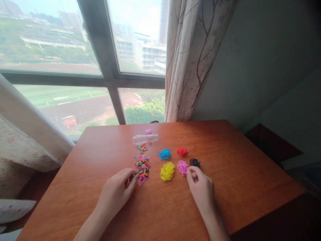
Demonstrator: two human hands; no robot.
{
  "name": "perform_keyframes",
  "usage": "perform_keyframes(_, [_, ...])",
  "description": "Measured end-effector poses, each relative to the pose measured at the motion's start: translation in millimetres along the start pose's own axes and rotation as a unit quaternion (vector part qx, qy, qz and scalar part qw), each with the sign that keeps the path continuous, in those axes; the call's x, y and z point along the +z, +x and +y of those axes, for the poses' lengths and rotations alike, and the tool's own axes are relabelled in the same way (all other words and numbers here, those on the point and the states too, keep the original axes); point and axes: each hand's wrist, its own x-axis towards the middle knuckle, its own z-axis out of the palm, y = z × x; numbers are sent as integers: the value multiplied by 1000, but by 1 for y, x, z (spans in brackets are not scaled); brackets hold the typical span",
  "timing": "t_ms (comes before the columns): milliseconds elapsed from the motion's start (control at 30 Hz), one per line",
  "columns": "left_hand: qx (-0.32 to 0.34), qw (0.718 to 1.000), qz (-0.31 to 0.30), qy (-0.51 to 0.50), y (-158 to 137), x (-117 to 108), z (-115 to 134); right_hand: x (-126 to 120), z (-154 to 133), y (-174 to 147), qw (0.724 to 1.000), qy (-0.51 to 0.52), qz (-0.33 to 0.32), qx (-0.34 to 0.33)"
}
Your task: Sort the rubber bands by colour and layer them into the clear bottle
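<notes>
While both hands rest on the worktop [100, 187], small elastic bands are seen sorted by colour in front of them. A mixed pile [142, 164] is spread in a loose column left of centre, running from near a clear bottle [144, 139] down toward the left hand [117, 191]. That hand is laid at the lower end of the mixed pile, fingertips touching or just beside the nearest bands; its grip is curled loosely, thumb and forefinger close together, though whether a band is pinched cannot be told. The right hand [199, 187] is placed just below the pink pile [182, 167] and the black pile [194, 162], between the two. Its grip is drawn together, thumb against forefinger; something small may be nipped there, but it cannot be made out. A yellow pile [167, 171] is noted left of the pink one, with a blue pile [164, 154] and a red pile [182, 151] in the row behind. The bottle is lying on its side, and a pink cap [148, 131] is set just behind it. A window [75, 60] and a curtain [193, 57] are seen beyond the far edge.
</notes>
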Motion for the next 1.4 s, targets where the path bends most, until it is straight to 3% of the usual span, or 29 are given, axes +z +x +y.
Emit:
perform_keyframes(367, [-16, 1000, -24, 1, -1, -3, 3, 3, -15, -9, 999, 41, -9, -23])
perform_keyframes(867, [-41, 999, -5, 18, -1, 0, -7, 39, -82, -42, 973, 74, -156, -151])
perform_keyframes(1400, [-61, 993, -4, 100, 5, 11, 8, 44, -81, -47, 970, 72, -173, -154])
